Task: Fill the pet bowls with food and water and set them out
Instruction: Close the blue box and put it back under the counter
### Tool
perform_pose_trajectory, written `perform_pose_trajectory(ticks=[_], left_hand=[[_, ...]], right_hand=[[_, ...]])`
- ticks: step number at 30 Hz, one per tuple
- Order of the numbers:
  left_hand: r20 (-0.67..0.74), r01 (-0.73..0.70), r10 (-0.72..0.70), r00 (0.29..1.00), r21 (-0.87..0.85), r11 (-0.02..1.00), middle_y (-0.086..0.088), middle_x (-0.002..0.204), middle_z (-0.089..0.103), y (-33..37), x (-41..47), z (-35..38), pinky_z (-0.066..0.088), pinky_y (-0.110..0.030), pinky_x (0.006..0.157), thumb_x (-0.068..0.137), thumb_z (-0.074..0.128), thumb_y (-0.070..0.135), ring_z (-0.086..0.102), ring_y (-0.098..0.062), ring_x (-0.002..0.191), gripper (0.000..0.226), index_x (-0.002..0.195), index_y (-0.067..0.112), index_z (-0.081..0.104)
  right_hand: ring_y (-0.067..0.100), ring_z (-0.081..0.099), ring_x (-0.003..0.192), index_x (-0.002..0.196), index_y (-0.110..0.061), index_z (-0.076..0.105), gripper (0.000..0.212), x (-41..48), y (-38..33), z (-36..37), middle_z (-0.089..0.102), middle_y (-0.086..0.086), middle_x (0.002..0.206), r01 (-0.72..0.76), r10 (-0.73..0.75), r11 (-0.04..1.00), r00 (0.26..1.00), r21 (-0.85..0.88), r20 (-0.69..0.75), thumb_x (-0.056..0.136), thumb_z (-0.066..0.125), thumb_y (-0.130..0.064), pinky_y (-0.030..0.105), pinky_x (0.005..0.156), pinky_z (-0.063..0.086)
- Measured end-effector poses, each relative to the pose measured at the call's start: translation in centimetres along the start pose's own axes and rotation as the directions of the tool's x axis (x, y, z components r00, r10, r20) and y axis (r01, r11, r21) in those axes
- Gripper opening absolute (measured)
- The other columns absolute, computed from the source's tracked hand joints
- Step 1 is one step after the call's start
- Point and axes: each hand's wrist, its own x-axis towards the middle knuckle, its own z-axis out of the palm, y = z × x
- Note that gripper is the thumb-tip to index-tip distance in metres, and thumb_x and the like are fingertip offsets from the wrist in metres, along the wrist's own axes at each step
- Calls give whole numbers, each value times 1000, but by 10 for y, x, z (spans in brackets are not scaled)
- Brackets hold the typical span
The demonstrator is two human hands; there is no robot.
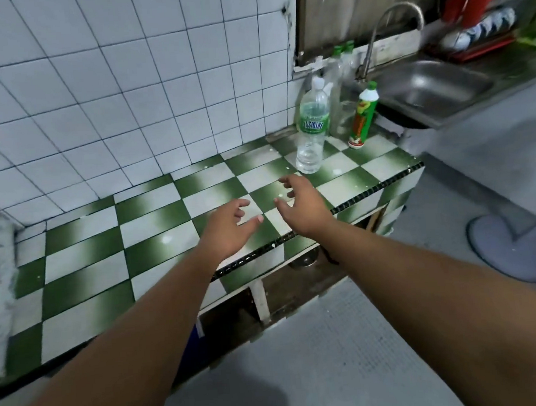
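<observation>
Meanwhile, over the green-checked counter [81, 235] by the sink [426, 87], no pet bowls in sight, a person's left hand [230, 224] and right hand [301, 203] hover loosely open and empty near a water bottle [312, 130] a hasty reach could topple.

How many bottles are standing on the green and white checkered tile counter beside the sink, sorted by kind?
Clear plastic water bottle with white cap and green label: 1
Clear plastic bottles with green caps: 2
Opaque white squeeze bottle with green cap: 1
Total: 4
</observation>
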Motion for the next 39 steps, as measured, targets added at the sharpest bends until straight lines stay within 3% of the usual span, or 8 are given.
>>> perform_pose_trajectory(ticks=[11, 13, 16, 24, 29, 33, 36, 39], left_hand=[[136, -42, 53, 989, -83, 996, 0, 114, 66, 40, 166, 53, 54, -31, 87, 85, 78, 52, 65, -15, 104, 55, 131, 26, 62], [157, -54, 66, 985, -83, 995, 0, 117, 65, 48, 203, 58, 52, -28, 80, 84, 78, 55, 64, -14, 104, 60, 133, 26, 61], [176, -60, 78, 981, -106, 993, -2, 125, 64, 59, 251, 67, 53, -32, 90, 83, 80, 52, 63, -17, 110, 65, 137, 23, 58], [261, -65, 116, 958, -198, 978, -3, 154, 52, 80, 345, 94, 44, -40, 111, 76, 89, 44, 52, -23, 138, 94, 153, 20, 41], [353, -81, 174, 919, -264, 961, 10, 136, 60, 83, 373, 112, 44, -41, 110, 72, 92, 42, 54, -19, 134, 82, 140, 29, 50], [418, -84, 212, 883, -304, 949, 22, 112, 68, 82, 387, 126, 54, -30, 93, 68, 96, 28, 65, 10, 100, 64, 115, 40, 55], [420, -73, 207, 883, -314, 947, 19, 115, 70, 79, 394, 130, 56, -38, 98, 62, 99, 29, 67, -1, 107, 74, 121, 37, 54], [426, -86, 216, 879, -305, 948, 15, 123, 71, 73, 399, 130, 54, -48, 104, 54, 100, 46, 67, -10, 116, 90, 131, 33, 53]], right_hand=[[18, 59, 104, 135, -15, 52, 45, 129, 51, -52, 57, 7, 128, -91, 95, 995, 978, 30, -183, 93, 65, -26, 31, 90, 49], [19, 59, 104, 133, -15, 53, 44, 161, 56, -62, 58, 6, 126, -110, 120, 992, 965, 54, -233, 92, 66, -26, 35, 92, 52], [22, 59, 110, 131, -12, 55, 45, 205, 63, -72, 59, 7, 125, -152, 172, 984, 938, 89, -300, 90, 69, -26, 44, 98, 51], [23, 50, 120, 133, -14, 45, 74, 285, 80, -90, 46, 6, 130, -235, 269, 963, 826, 130, -495, 75, 82, -41, 44, 107, 46], [23, 38, 136, 147, -22, 35, 93, 307, 86, -95, 39, 7, 147, -248, 285, 959, 844, 139, -454, 73, 83, -49, 40, 115, 35], [16, 55, 121, 138, -21, 51, 64, 317, 89, -88, 57, 3, 136, -219, 292, 947, 889, 235, -351, 82, 79, -39, 41, 109, 47], [11, 67, 101, 117, -21, 67, 35, 319, 90, -82, 72, -5, 112, -206, 276, 953, 891, 220, -360, 87, 74, -39, 42, 95, 56], [11, 68, 101, 117, -21, 68, 38, 319, 89, -80, 73, -5, 111, -228, 291, 951, 887, 207, -359, 86, 73, -43, 40, 93, 57]])
